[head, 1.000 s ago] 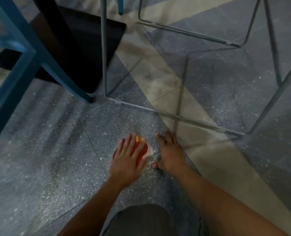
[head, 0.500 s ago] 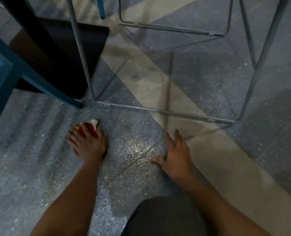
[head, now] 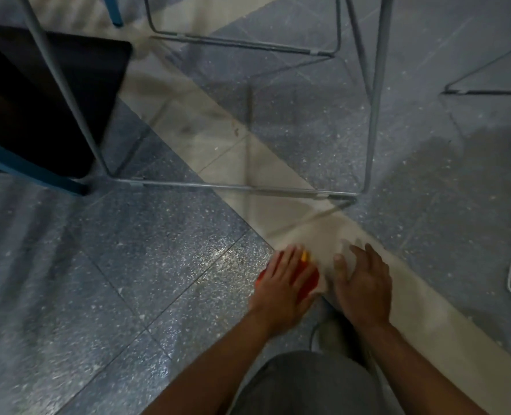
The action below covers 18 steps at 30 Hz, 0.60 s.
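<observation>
The speckled grey-blue stone floor (head: 146, 265) fills the view, crossed by a pale beige strip (head: 218, 130). A black square table base (head: 38, 100) lies far left, and a grey metal wire chair frame (head: 233, 187) stands centre. At near centre, the left hand (head: 284, 284) presses flat, fingers straight, on a red cloth pad (head: 308, 280) at the strip's edge. Just to its right, the right hand (head: 365, 283) rests on the floor with fingers spread, holding nothing.

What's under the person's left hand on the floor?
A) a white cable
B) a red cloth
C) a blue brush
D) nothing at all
B: the left hand presses flat, fingers straight, on a red cloth that shows between its fingers and thumb.
</observation>
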Tool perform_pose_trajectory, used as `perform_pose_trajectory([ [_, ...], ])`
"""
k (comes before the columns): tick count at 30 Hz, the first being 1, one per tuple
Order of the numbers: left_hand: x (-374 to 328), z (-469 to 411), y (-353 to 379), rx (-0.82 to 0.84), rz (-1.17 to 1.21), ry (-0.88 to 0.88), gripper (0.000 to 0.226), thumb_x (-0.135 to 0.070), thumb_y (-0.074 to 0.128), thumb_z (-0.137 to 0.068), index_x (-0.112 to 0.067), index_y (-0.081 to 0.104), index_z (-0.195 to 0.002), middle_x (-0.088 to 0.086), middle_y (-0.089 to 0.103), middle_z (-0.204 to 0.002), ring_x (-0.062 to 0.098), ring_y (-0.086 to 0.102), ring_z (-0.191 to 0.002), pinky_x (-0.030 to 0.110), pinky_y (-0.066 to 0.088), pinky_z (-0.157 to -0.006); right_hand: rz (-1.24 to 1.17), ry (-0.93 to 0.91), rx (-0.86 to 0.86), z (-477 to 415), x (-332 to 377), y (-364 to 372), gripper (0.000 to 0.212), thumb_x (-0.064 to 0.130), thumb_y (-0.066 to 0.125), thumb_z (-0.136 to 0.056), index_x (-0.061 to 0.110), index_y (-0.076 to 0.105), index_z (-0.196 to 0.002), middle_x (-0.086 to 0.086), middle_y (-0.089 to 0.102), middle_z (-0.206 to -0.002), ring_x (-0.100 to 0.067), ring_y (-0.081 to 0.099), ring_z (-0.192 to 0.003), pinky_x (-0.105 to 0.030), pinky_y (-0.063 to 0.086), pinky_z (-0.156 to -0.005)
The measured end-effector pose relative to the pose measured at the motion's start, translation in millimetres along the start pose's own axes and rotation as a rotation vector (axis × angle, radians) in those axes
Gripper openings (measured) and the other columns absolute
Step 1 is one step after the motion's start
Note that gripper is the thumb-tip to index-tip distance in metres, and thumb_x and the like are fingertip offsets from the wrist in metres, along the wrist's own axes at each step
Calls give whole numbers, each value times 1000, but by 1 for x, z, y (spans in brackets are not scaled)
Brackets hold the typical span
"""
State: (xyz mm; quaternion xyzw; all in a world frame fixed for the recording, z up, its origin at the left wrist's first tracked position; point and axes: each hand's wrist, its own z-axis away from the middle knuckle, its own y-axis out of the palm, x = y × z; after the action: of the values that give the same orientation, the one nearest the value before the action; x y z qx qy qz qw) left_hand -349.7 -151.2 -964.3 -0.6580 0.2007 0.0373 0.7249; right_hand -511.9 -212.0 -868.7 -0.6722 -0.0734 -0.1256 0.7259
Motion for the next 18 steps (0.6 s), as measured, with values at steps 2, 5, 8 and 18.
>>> perform_pose_trajectory([
  [2,22,57,3,18,-29,71,69,-68,31,-110,-38,20,-171,7,4,-182,29,0,-168,54,15,-133,-9,34,12,-3,-9,0,53,42,55,-102,7,56,-142,-22,47,-154,-41,43,-139,-52,34,-115],
  [5,88,137,-15,18,-39,-55,66,-64,37,-109,-45,20,-169,0,5,-182,29,4,-168,56,20,-130,-63,114,8,-11,-19,-5,52,38,57,-101,6,56,-142,-23,50,-150,-43,46,-136,-51,36,-114],
  [8,160,170,-45,-56,-13,-448,65,-66,30,-107,-44,23,-169,5,6,-182,29,3,-168,58,18,-132,-129,208,-25,-21,-24,-13,49,34,59,-101,4,58,-139,-23,53,-146,-43,47,-133,-51,38,-113],
  [18,84,-80,-70,-270,329,-1171,78,-52,12,-100,-17,25,-168,20,13,-178,42,12,-164,59,17,-132,-226,189,-104,-11,-22,-17,67,53,29,-98,5,64,-130,-26,63,-129,-45,56,-120,-48,41,-105],
])
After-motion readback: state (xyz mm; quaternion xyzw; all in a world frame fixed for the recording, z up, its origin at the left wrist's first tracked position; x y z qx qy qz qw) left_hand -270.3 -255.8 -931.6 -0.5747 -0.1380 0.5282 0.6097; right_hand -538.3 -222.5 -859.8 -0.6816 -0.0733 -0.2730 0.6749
